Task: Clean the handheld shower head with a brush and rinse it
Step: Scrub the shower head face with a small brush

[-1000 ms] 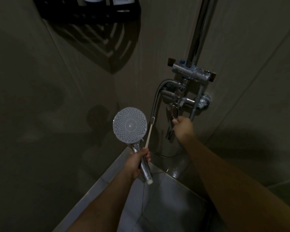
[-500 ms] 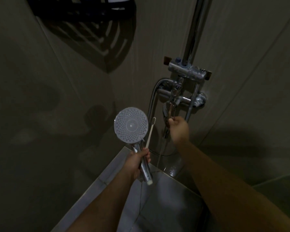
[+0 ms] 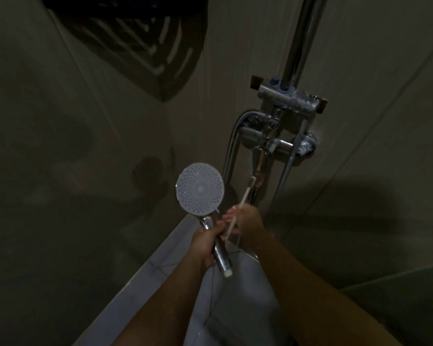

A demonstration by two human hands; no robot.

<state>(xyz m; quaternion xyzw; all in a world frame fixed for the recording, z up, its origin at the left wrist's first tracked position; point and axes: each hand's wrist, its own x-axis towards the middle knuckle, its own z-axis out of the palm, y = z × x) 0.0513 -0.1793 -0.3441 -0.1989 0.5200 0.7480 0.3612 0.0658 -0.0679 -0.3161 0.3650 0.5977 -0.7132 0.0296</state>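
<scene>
The handheld shower head (image 3: 200, 189) is a round pale disc with many small holes on a chrome handle, face turned toward me. My left hand (image 3: 205, 244) grips that handle low down. A thin white brush (image 3: 243, 203), like a toothbrush, stands upright just right of the disc, bristle end up. My right hand (image 3: 246, 218) is closed around the brush's shaft, touching the fingers of my left hand.
The chrome mixer valve with its lever (image 3: 276, 143) is fixed to the wall above my hands, under a vertical chrome riser pipe (image 3: 299, 38). A metal hose (image 3: 231, 143) loops down at its left. A dark corner shelf (image 3: 125, 6) hangs at the top left. The light is dim.
My right hand has left the mixer lever and dropped down and left onto the brush, which my left hand held alone with the shower handle before.
</scene>
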